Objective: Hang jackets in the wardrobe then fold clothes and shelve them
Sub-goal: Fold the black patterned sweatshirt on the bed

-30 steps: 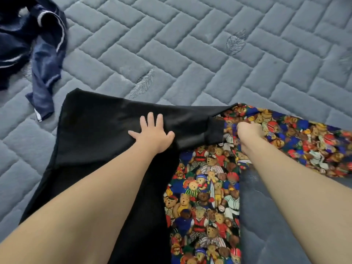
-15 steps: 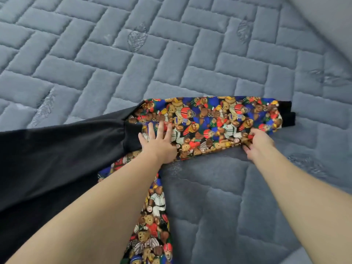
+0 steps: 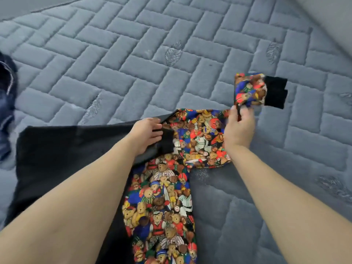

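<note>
Centrally, the teddy-bear-print garment with black back panel [image 3: 162, 202] lies on the grey quilted mattress [image 3: 114, 60]; left hand [image 3: 147, 135] grips its black cuff, right hand [image 3: 239, 128] pinches its lifted printed sleeve [image 3: 249, 90].

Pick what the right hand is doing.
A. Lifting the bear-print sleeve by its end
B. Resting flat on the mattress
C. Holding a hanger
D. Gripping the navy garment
A: the right hand pinches the bear-print sleeve, whose black cuff hangs raised above the mattress.

Navy garment [image 3: 6, 103] getting cut off by left edge; teddy-print jacket [image 3: 163, 206] running off bottom edge; lifted sleeve end [image 3: 253, 90] blurring.
</note>
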Demonstrator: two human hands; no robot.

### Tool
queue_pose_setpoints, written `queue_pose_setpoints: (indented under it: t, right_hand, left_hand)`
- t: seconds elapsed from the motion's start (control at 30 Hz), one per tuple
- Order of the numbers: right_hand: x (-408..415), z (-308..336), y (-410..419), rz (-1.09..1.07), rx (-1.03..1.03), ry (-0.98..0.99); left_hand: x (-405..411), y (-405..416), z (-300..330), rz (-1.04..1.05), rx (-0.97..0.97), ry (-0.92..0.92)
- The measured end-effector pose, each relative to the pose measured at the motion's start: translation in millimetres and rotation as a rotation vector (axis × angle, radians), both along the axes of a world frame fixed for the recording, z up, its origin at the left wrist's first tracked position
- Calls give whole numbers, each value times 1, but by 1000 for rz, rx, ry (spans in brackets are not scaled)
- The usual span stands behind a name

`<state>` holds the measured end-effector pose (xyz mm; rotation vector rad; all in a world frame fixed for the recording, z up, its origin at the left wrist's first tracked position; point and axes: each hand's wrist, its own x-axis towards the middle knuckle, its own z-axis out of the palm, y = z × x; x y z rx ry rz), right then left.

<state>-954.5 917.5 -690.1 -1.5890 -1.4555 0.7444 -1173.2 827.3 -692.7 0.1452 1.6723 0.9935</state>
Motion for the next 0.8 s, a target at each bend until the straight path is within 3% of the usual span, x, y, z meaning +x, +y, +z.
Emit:
queue_pose_setpoints:
  t: [0.07, 0.2, 0.27, 0.33, 0.5, 0.63, 0.7, 0.8]
  right_hand:
    - [-49, 12, -33, 252, 70, -56]
    - [-145, 21, -128, 827, -93, -139]
    - [-178, 12, -178, 1144, -75, -302]
    - [-197, -4, -210, 1280, -11, -514]
    - [-204, -33, -201, 884, -237, -736]
    - [-193, -45, -174, 685, -252, -1017]
    - [-197, -46, -165, 615, -239, -1063]
    - [-211, -49, -155, 569, -240, -1145]
  left_hand:
    - [-38, -31, 12, 122, 13, -60]
    - [-118, -102, 30, 313, 85, -207]
    - [-153, -133, 31, 427, 124, -252]
    - [-175, -158, 28, 507, 73, -259]
    - [-192, -188, -6, 395, -327, -24]
    - [-202, -184, -36, 522, -254, 67]
    - [-218, -191, -36, 544, -224, 251]
    - [-254, -218, -27, 467, -363, 602]
